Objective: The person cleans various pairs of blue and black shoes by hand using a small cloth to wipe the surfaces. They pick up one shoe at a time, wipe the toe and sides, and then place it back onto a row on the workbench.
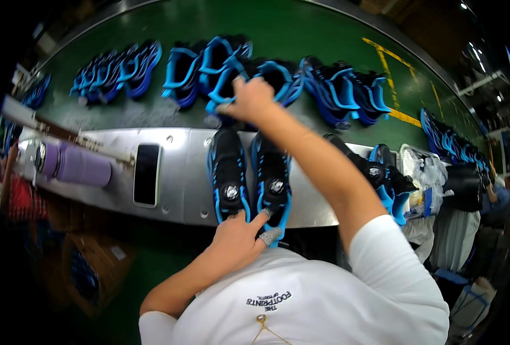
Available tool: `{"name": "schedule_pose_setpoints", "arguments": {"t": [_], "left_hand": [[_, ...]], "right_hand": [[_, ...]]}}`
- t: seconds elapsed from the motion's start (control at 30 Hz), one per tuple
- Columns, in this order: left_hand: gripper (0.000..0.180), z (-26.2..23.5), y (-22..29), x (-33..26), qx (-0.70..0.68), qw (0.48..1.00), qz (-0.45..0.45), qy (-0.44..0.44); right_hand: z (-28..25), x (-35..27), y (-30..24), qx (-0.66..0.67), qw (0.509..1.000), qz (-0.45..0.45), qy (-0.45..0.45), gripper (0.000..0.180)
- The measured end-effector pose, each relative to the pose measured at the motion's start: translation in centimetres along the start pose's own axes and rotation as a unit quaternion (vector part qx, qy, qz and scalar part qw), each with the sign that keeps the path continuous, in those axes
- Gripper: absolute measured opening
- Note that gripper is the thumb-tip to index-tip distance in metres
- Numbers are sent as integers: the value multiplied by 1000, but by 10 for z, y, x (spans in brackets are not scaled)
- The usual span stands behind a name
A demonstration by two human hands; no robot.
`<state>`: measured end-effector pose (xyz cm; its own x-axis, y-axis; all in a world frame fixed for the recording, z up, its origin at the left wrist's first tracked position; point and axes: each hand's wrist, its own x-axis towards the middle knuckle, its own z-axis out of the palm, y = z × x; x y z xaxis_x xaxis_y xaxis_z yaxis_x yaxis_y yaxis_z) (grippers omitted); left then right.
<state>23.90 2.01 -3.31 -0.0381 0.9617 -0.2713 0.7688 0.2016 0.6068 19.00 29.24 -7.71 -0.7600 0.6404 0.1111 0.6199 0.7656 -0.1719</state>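
A pair of black sneakers with bright blue lining and dial closures stands side by side on the metal ledge, toes pointing away: a left sneaker (228, 167) and a right sneaker (271, 167). My left hand (236, 240) grips their heel collars, its fingers hooked into the openings; grey wrap covers the thumb and a finger. Stretched out beyond the ledge, my right hand (253, 99) closes on the collar of another black and blue sneaker (226, 86) in a cluster on the green surface. The fingertips of that hand are partly hidden.
More sneakers stand in rows on the green conveyor (203, 23). Along the metal ledge (180, 172) lie a phone (147, 175) and a purple bottle (82, 164) to the left; further sneakers (381, 172) and a tray of clear plastic (427, 175) sit right. A cardboard box (108, 259) is low left.
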Motion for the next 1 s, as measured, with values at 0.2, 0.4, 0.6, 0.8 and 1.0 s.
{"name": "schedule_pose_setpoints", "arguments": {"t": [0.2,0.4,0.6,0.8,1.0], "left_hand": [[32,9,-10,25,5,1000,-10,22],[29,-40,-14,62,-70,996,33,33],[32,-68,-28,184,-8,980,87,181],[27,-115,-14,235,-49,951,113,284],[30,-141,-156,197,170,865,23,470]], "right_hand": [[5,-12,18,40,997,-52,-45,65],[-23,-32,154,-41,998,-48,-4,52],[-68,-71,292,-156,978,138,-25,52],[-112,-74,309,-123,988,97,7,31],[-86,11,138,139,976,-156,62,24]]}}
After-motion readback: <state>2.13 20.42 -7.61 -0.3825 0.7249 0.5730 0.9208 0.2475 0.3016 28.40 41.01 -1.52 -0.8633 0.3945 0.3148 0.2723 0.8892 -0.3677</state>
